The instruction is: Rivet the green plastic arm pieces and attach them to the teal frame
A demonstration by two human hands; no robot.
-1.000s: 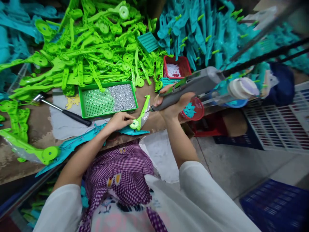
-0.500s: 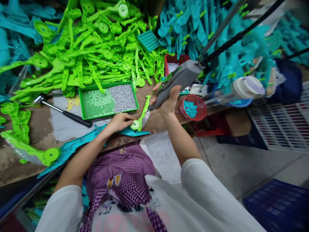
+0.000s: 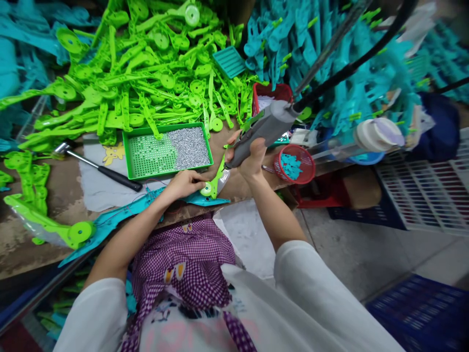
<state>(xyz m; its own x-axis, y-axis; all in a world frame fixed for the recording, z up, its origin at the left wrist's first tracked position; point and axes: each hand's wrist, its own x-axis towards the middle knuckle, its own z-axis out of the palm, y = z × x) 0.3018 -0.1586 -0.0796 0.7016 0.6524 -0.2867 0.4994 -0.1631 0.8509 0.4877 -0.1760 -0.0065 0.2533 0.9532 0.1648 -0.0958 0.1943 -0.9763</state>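
My right hand [image 3: 252,159] is wrapped round a grey electric screwdriver [image 3: 258,132], held at a slant with its tip pointing down to the left. That tip meets the arm of a lime-green plastic part [image 3: 216,182], whose round end lies over a long blue plastic piece [image 3: 135,208] at the bench edge. With thumb and fingers pinched, my left hand [image 3: 186,185] holds the round end of the green part. Just behind it stands a green tray [image 3: 126,156] with small silvery screws [image 3: 190,146] heaped in its right half.
A hammer [image 3: 117,177] lies on a grey cloth at left. Green parts [image 3: 146,78] and blue parts [image 3: 293,54] are piled behind. A red basket [image 3: 309,168] of small blue pieces stands at right. Cables [image 3: 344,73] run up from the screwdriver.
The screwdriver's rear end has dipped slightly down and left, its tip staying at the green part. My left hand keeps its place. The whole view has shifted a little.
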